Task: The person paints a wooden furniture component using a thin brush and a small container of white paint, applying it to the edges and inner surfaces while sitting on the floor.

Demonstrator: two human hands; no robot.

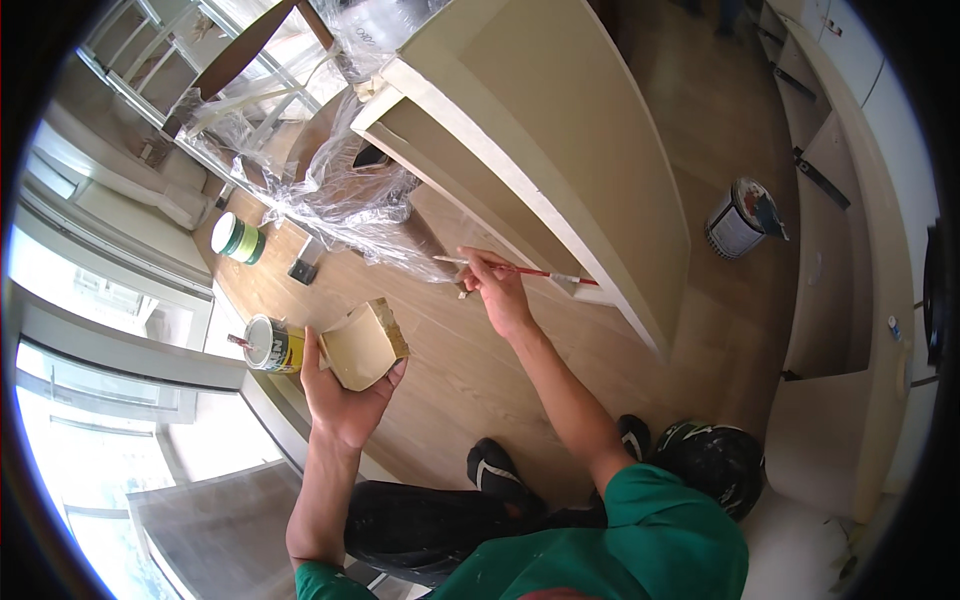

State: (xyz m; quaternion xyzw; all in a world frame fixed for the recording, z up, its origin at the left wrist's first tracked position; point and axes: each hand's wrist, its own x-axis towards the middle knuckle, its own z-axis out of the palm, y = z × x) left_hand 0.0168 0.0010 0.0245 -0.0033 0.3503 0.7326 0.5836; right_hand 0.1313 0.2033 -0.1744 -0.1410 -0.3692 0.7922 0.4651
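My left hand (345, 408) is closed round a small open-topped cut carton (364, 345), with what looks like cream paint inside. In my right hand (500, 300) is a slim red paintbrush (537, 273), pinched by its handle. Its bristle end points right and lies at the front frame of a tall cream cabinet-like unit (560, 140); whether it touches the surface I cannot tell. The unit's narrow side has a long recess (460, 170) edged by a pale frame.
Left of the carton stands a yellow-and-black paint can (272, 343), with a green-and-white can (238, 238) beyond it. A paint-smeared can (745, 218) is on the wood floor (450, 370) at right. Crumpled plastic sheeting (350, 215) drapes furniture behind. Low cabinets (830, 270) line the right.
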